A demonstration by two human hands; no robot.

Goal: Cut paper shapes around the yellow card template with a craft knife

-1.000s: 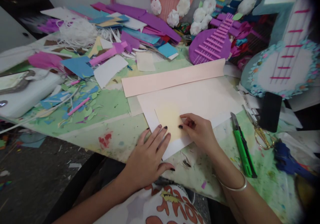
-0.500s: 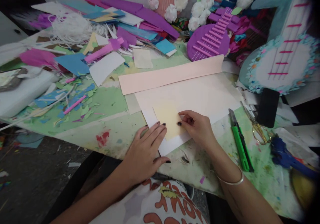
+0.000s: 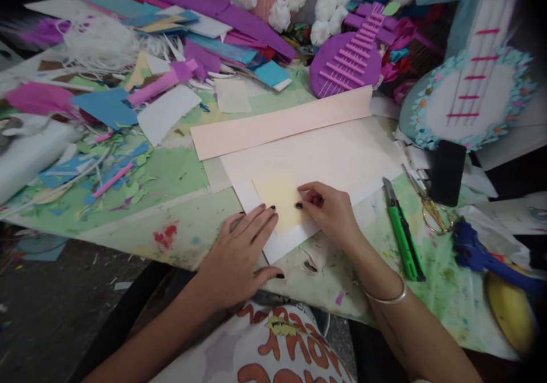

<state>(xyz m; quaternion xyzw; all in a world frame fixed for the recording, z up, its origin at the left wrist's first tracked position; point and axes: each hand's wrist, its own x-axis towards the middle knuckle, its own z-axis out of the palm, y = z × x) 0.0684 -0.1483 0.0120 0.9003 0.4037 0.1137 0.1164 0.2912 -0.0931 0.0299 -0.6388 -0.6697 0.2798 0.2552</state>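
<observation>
My left hand (image 3: 239,252) lies flat with fingers stretched out, its fingertips on the near left corner of a white sheet (image 3: 325,161). A pale yellow paper square (image 3: 277,198) lies on that sheet. My right hand (image 3: 331,212) rests on the yellow square's right edge with fingers curled, pressing or pinching it; what is in the fingers is unclear. A folded pink card strip (image 3: 277,123) lies along the sheet's far edge. A metal bangle circles my right wrist.
A green box cutter (image 3: 401,229), gold-handled scissors (image 3: 431,209) and a black phone (image 3: 448,172) lie to the right. A blue tool (image 3: 478,252) sits further right. Paper scraps (image 3: 128,104) crowd the left and back. Purple (image 3: 346,66) and teal (image 3: 470,95) paper guitars stand behind.
The view has drifted, so everything sits slightly lower left in frame. Both hands stay on the sheet and yellow square in nearly the same pose.
</observation>
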